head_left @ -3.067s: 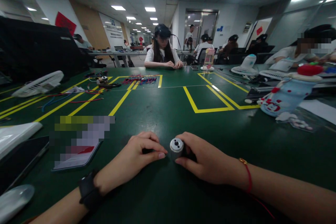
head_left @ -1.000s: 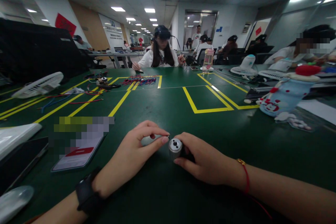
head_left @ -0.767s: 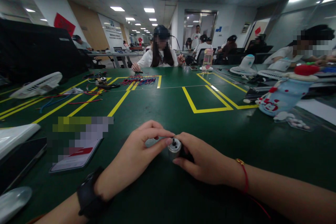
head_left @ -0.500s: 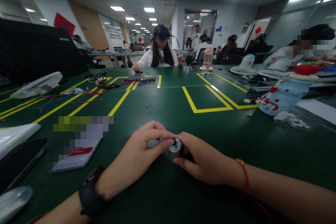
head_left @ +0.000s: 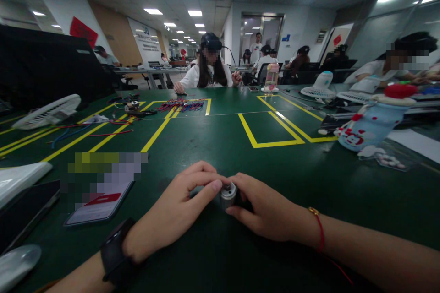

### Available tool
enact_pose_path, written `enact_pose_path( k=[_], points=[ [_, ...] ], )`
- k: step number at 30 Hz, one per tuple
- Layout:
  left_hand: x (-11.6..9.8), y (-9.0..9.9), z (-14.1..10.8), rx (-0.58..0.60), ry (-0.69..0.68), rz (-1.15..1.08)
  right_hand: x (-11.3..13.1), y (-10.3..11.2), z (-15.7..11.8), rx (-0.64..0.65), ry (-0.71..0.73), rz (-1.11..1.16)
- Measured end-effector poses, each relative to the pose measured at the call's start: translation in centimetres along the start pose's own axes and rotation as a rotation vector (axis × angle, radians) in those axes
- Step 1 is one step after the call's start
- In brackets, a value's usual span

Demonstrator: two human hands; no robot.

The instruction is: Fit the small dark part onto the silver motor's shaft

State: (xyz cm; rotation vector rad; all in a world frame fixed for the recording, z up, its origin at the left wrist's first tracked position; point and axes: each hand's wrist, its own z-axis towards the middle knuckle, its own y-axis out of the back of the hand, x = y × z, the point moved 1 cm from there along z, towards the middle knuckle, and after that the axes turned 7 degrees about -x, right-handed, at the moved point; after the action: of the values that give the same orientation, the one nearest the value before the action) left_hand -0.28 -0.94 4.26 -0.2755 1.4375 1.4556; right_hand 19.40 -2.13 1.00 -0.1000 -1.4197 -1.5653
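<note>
A small silver metal cylinder with a dark hole and a small stub on its top face stands upright at the near middle of the green table. My right hand grips it from the right between thumb and fingers; a dark part beside it is mostly hidden under that hand. From the left, my left hand reaches to the cylinder's top edge, its thumb and index fingertip close together there. Whether those fingertips pinch a small part cannot be made out.
A phone, white mouse and white fan lie left. Colored wires lie farther back. A blue cup and a bag of beads are right. A person sits opposite.
My left thumb has lifted slightly and drawn back from the cylinder's top, showing more of the stub. My right hand keeps its hold, almost unmoved.
</note>
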Motion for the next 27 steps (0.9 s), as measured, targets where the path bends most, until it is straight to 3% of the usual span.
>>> enact_pose_path(
  k=[16, 27],
  points=[
    [0.8, 0.2, -1.2, 0.020, 0.022, -0.135, 0.1, 0.2, 0.0, 0.009, 0.006, -0.011],
    [1.2, 0.5, -1.3, -0.036, 0.026, -0.140, 0.1, 0.2, 0.0, 0.024, -0.013, -0.028]
  ],
)
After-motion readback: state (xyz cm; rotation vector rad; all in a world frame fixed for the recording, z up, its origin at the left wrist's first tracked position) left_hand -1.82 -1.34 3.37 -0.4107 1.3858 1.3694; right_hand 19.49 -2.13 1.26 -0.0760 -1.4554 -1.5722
